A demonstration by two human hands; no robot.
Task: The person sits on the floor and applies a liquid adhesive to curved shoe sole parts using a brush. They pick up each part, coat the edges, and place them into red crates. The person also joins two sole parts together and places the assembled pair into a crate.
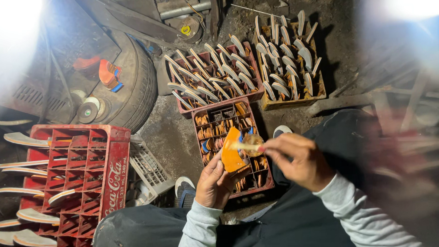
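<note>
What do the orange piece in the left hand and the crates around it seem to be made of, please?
The orange piece looks like smooth leather or rubber sheet: thin, curved, with a matt sheen, though I cannot be sure. The red crate looks like moulded plastic, judging by its uniform grid walls and glossy, scuffed side.

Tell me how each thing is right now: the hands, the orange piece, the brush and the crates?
Left hand: holding the orange piece upright.
Right hand: gripping a brush, tip on the piece.
Near crate: partly filled.
Far crates: full of soles standing on edge.

White lettering label on red crate [79,189] side, lower left.
</note>
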